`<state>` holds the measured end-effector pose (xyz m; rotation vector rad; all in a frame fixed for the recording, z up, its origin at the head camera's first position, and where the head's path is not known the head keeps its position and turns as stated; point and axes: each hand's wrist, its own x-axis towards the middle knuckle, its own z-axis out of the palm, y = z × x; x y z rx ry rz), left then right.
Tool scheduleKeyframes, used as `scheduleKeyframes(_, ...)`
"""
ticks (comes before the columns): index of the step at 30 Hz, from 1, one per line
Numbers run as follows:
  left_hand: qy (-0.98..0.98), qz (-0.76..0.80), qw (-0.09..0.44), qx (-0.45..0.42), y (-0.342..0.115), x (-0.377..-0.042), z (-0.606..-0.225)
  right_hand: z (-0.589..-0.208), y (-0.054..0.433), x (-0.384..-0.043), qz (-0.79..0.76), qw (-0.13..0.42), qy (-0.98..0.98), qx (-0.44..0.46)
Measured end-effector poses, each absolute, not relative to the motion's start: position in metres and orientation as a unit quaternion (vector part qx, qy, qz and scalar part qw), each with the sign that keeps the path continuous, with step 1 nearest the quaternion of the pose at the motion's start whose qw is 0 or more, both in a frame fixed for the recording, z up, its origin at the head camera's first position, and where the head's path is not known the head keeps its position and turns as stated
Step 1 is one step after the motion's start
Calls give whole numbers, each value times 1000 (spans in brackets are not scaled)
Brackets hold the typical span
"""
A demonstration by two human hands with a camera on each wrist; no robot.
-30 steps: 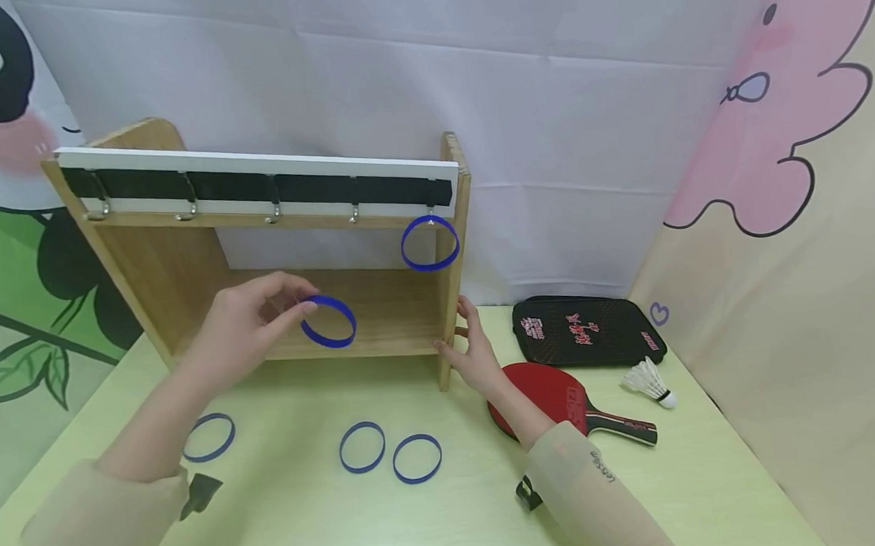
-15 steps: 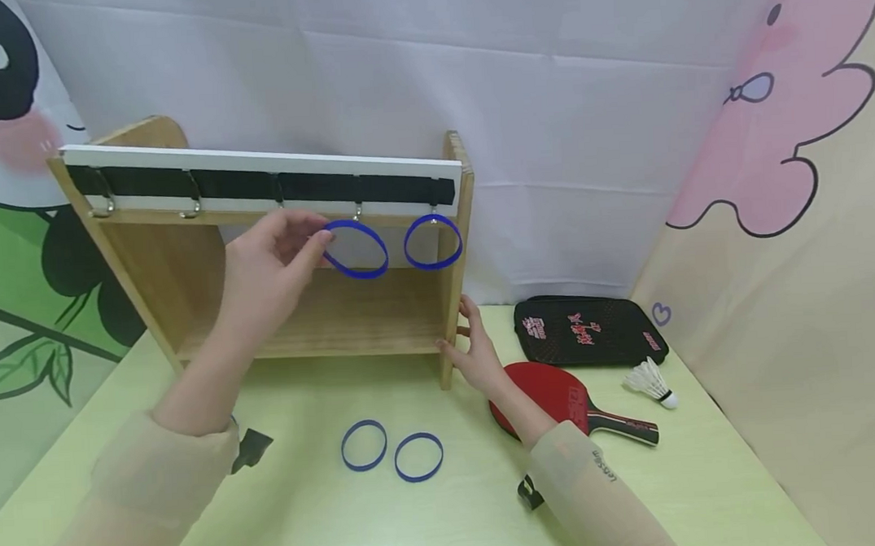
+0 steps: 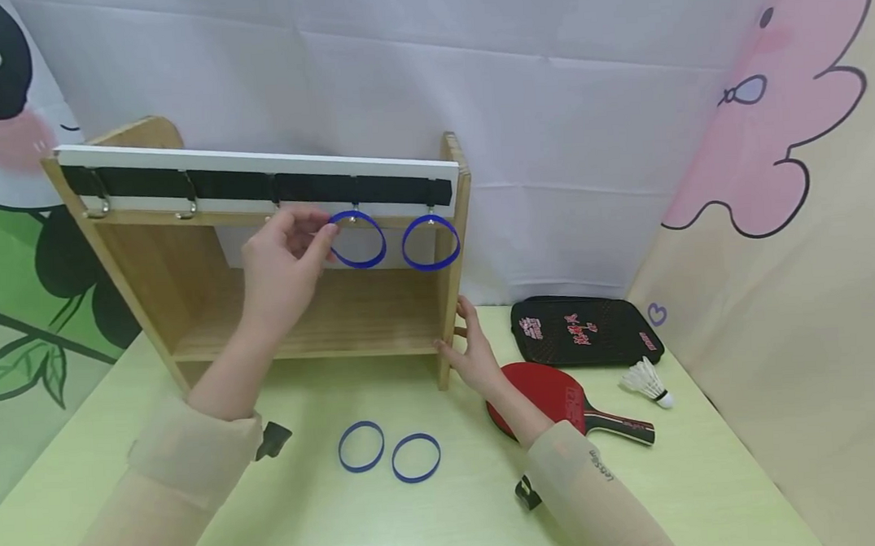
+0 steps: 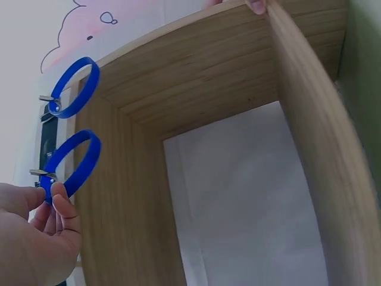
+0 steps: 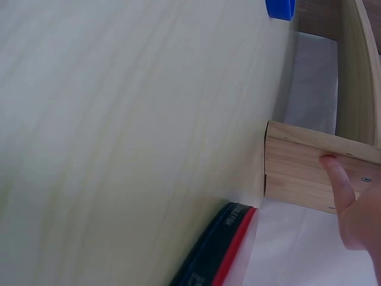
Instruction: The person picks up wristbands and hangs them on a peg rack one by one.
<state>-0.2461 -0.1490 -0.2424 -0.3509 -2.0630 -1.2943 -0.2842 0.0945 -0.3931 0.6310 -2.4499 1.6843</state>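
Observation:
My left hand (image 3: 286, 259) pinches a blue wristband (image 3: 382, 244) between thumb and fingers at its left side. In the left wrist view this wristband (image 4: 89, 164) is level with a metal hook (image 4: 43, 173), whose end overlaps the loop beside my fingertips. Another blue wristband (image 3: 456, 252) hangs from the rightmost hook. The hooks line a black strip (image 3: 232, 185) on a white bar across the front of a wooden shelf (image 3: 402, 307). My right hand (image 3: 478, 359) holds the shelf's right side panel, thumb at the front edge and fingers on the outer face.
Two blue wristbands (image 3: 341, 456) (image 3: 438, 462) lie on the table (image 3: 331, 530). Right of the shelf are a red table tennis bat (image 3: 541, 386), a black case (image 3: 550, 341) and a shuttlecock (image 3: 643, 380). A white cloth (image 3: 550, 154) hangs behind.
My left hand has raised the wristband from before the shelf's lower board to the fourth hook, moving up and right. Its forearm now covers the wristband at the table's left. My right hand stays put.

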Motion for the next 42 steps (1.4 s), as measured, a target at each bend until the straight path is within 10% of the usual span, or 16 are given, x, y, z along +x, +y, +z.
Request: scheduleKeyframes(42,-924,-249,190,-218,-244,-208,-341,-386,93,-278,551,48,-809,200)
